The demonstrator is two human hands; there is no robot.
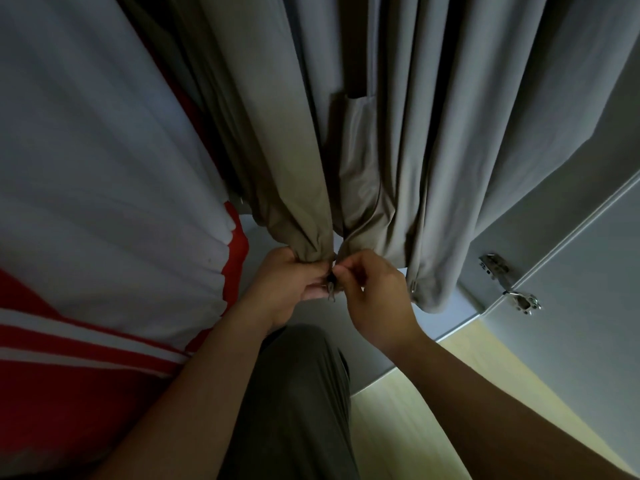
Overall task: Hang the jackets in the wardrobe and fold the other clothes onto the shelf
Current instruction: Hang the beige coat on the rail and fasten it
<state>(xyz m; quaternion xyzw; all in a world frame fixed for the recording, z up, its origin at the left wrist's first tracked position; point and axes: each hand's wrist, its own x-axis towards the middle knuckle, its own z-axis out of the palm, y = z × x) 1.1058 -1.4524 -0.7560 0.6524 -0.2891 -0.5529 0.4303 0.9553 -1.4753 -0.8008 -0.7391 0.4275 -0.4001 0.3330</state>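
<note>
Below the hanging clothes, both hands meet at the hem of a tan jacket (pixel 298 161). Left hand (pixel 287 289) has its grip bunched tight around the jacket's left bottom corner; right hand (pixel 374 292) pinches the zipper (pixel 331 284) end between thumb and fingertips. A grey jacket (pixel 450 150) hangs just beside on the right, a white and red jacket (pixel 86 202) on the left.

Likely a home bedroom, hanging jackets (pixel 287 133) inside a grey wardrobe (pixel 571 237), hinged door, pale wood floor (pixel 433 393)
</note>
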